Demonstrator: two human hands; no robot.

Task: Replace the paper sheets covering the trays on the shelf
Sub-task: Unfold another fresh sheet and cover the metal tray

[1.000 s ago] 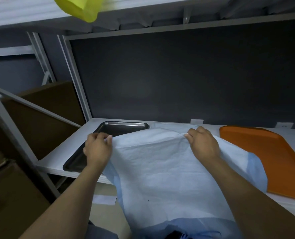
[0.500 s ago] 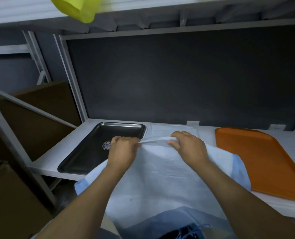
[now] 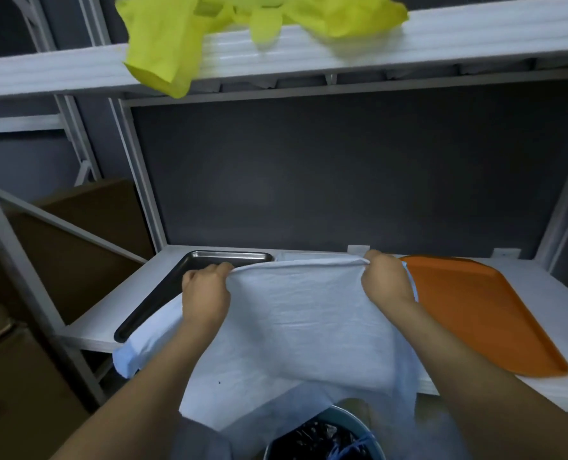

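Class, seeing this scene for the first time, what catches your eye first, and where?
A pale blue sheet, gripped by the left hand and right hand, spreads across the middle. A bright orange tray lies on the shelf at right; crumpled yellow-green material hangs from the upper shelf.

A white metal shelving unit point(image 3: 128, 336) fills the view: its upper shelf point(image 3: 475, 38) runs across the top and its lower shelf point(image 3: 541, 293) lies beneath, backed by a dark grey panel point(image 3: 309, 177) that spans from a pale upright point(image 3: 136, 167) at the left back corner to another point(image 3: 564, 200) at the right back corner. Left of the unit, behind a slanted white brace point(image 3: 67, 224), brown cardboard boxes point(image 3: 83, 247) stand in front of a dull blue-grey wall point(image 3: 27, 161). The light is dim, brightest along the front edge of the upper shelf.
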